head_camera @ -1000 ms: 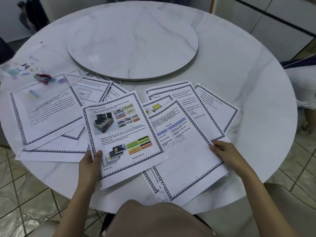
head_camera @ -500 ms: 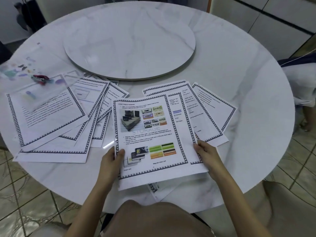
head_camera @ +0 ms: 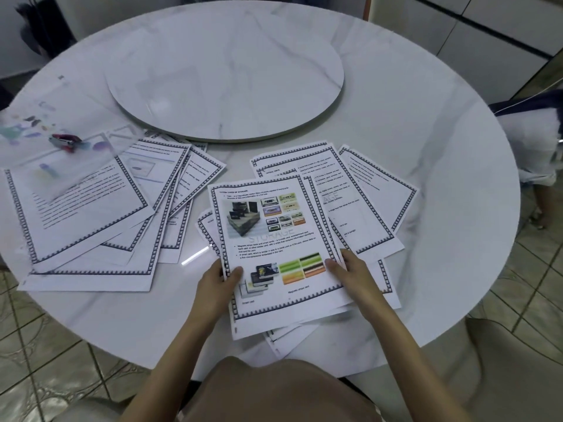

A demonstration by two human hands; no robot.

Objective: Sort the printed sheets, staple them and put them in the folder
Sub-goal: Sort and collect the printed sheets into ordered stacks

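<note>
Between both hands' fingers (head_camera: 236, 274): picture sheet (head_camera: 274, 233), gripped at side edges.

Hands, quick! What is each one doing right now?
Left hand: closed on the left edge of the colour-picture sheet.
Right hand: closed on the same sheet's right edge.

The illustrated sheet (head_camera: 274, 239) lies between the fingers (head_camera: 236, 273) of both hands, atop the right pile (head_camera: 365, 202); left of them the left pile (head_camera: 91, 214), stapler (head_camera: 65, 141) beyond.
</note>
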